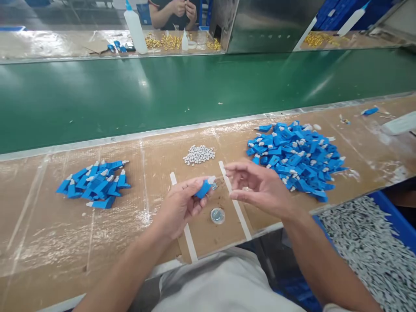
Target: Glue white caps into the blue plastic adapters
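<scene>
White cloth at the person's lap fills the bottom edge, and above it two bare hands work over a taped cardboard counter (48,242). Fingers of the left hand (180,208) are closed on a small blue connector (204,189) with a white tip, held just above the counter between two white strips. Right hand (260,187) hovers just beside it, fingers spread and holding nothing visible. A small round metal cap (217,215) lies on the counter below the hands. A heap of tiny white caps (199,154) sits beyond them; a small pile of blue connectors (94,184) lies to the left, a larger pile (294,158) to the right. A blue bin of white parts (373,247) stands at the right knee. Beyond the green conveyor belt (162,91), another person's hands (183,8) work near a white bottle (135,28). The light pinch looks risky: a slip could drop the connector among loose pieces or knock its tip off.
</scene>
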The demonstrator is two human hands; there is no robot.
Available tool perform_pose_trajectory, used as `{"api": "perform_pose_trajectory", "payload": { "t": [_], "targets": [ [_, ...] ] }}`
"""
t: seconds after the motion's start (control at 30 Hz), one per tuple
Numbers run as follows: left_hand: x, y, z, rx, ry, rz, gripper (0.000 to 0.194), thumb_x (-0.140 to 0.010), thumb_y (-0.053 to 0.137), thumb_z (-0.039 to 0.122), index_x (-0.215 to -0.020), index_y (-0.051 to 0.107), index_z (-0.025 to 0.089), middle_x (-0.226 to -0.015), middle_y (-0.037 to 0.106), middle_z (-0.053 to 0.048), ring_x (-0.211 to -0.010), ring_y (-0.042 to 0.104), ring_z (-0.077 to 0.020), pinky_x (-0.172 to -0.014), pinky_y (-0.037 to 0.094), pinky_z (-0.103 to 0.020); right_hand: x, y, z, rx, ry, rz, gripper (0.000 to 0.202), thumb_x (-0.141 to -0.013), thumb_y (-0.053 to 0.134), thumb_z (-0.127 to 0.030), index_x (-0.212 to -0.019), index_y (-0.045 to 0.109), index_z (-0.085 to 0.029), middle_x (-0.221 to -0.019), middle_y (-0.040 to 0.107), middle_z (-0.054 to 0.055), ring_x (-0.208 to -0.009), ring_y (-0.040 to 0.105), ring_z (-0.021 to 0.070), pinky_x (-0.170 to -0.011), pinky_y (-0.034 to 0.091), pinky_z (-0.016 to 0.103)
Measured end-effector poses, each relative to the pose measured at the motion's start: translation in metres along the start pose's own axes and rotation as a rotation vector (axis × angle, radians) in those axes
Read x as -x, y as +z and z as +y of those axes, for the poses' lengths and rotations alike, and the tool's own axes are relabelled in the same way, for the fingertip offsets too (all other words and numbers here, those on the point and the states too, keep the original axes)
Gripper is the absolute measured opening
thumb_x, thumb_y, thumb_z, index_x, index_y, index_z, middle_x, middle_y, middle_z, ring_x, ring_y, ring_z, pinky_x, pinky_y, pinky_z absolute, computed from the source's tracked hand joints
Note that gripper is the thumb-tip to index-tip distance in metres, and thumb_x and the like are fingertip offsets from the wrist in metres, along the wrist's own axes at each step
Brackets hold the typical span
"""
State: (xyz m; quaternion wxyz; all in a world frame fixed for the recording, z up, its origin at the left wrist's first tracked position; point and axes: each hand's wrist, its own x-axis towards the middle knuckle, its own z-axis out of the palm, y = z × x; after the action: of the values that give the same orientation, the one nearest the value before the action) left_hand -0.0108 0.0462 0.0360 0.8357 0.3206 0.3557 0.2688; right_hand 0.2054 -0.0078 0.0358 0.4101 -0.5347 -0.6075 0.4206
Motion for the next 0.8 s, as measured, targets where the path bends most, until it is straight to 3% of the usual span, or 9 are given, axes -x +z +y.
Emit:
{"api": "perform_pose_trajectory", "payload": {
  "t": [0.1, 0.2, 0.27, 0.37, 0.47, 0.57, 0.8],
  "targets": [
    [0.010, -0.017, -0.008, 0.132, 0.008, 0.106, 0.025, -0.086, 0.075, 0.029, -0.102, 0.077, 0.010, -0.081, 0.065, -0.006, -0.065, 0.056, -0.0076, -0.052, 0.047, -0.012, 0.026, 0.011, 0.029, 0.104, 0.102, 0.103, 0.025, -0.091, 0.072, -0.038, -0.109, 0.073, -0.021, -0.089, 0.063, 0.002, -0.071, 0.059, 0.0147, -0.064, 0.049, 0.028],
    [0.017, -0.030, -0.019, 0.244, -0.015, 0.201, 0.019, -0.083, 0.076, 0.015, -0.101, 0.077, 0.009, -0.084, 0.067, -0.006, -0.074, 0.063, -0.0093, -0.066, 0.056, -0.013, 0.032, 0.021, 0.048, 0.161, 0.107, 0.213, 0.021, -0.093, 0.068, -0.038, -0.102, 0.074, -0.019, -0.085, 0.062, 0.002, -0.070, 0.056, 0.0159, -0.064, 0.046, 0.029],
    [0.023, -0.038, -0.026, 0.287, 0.001, 0.211, 0.017, -0.083, 0.075, 0.012, -0.100, 0.076, 0.009, -0.090, 0.068, -0.007, -0.081, 0.066, -0.0114, -0.078, 0.059, -0.018, 0.028, 0.021, 0.051, 0.230, 0.082, 0.158, 0.021, -0.093, 0.069, -0.037, -0.104, 0.075, -0.021, -0.085, 0.062, 0.002, -0.068, 0.053, 0.0153, -0.064, 0.044, 0.030],
    [0.031, -0.050, -0.037, 0.327, 0.070, 0.168, 0.017, -0.085, 0.074, 0.014, -0.102, 0.075, 0.011, -0.096, 0.068, -0.007, -0.094, 0.068, -0.0159, -0.093, 0.059, -0.026, 0.021, 0.013, 0.048, 0.269, 0.111, -0.042, 0.023, -0.092, 0.070, -0.038, -0.110, 0.075, -0.024, -0.086, 0.064, 0.002, -0.069, 0.054, 0.0158, -0.066, 0.043, 0.031],
    [0.038, -0.057, -0.045, 0.324, 0.101, 0.139, 0.020, -0.088, 0.072, 0.017, -0.107, 0.075, 0.013, -0.102, 0.070, -0.007, -0.095, 0.068, -0.0139, -0.089, 0.058, -0.021, 0.025, 0.012, 0.048, 0.100, 0.197, -0.150, 0.023, -0.092, 0.071, -0.041, -0.107, 0.074, -0.023, -0.095, 0.068, 0.004, -0.080, 0.060, 0.0184, -0.071, 0.047, 0.031],
    [0.039, -0.058, -0.050, 0.315, 0.042, 0.108, 0.020, -0.089, 0.072, 0.017, -0.108, 0.074, 0.015, -0.104, 0.072, -0.007, -0.089, 0.068, -0.0115, -0.079, 0.058, -0.017, 0.033, 0.022, 0.052, -0.037, 0.207, -0.132, 0.019, -0.092, 0.071, -0.040, -0.093, 0.072, -0.021, -0.091, 0.068, 0.003, -0.080, 0.061, 0.0181, -0.071, 0.046, 0.031],
    [0.034, -0.056, -0.050, 0.315, -0.016, 0.104, 0.019, -0.087, 0.074, 0.017, -0.106, 0.074, 0.014, -0.104, 0.073, -0.008, -0.086, 0.068, -0.0104, -0.070, 0.057, -0.014, 0.034, 0.034, 0.043, 0.129, 0.067, -0.102, 0.017, -0.095, 0.067, -0.033, -0.085, 0.071, -0.020, -0.079, 0.060, 0.001, -0.070, 0.053, 0.0158, -0.063, 0.039, 0.030]
  ]
}}
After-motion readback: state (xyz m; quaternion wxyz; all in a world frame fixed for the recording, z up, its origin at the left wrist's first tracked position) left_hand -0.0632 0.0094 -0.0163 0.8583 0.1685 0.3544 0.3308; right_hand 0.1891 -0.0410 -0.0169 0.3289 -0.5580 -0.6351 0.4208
